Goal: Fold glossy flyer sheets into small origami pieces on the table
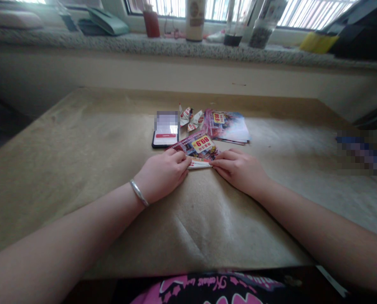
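A printed flyer [203, 145] with large price figures lies on the table between my hands. Its near edge is folded over, showing a white and orange strip. My left hand [163, 172], with a silver bracelet [139, 193] at the wrist, has curled fingers pressed on the left end of that fold. At the right end, my right hand [239, 169] pinches the flyer's edge. Behind the flyer stand folded paper pieces [191, 119] in white and red. A phone [165, 130] with a lit screen lies just to their left.
To the right of the folded pieces is a stack of similar flyers [229, 126]. A blurred blue and purple item [362, 155] lies at the table's right side. Along the granite windowsill [163, 47] stand bottles, a red container [151, 23] and a yellow object [318, 42].
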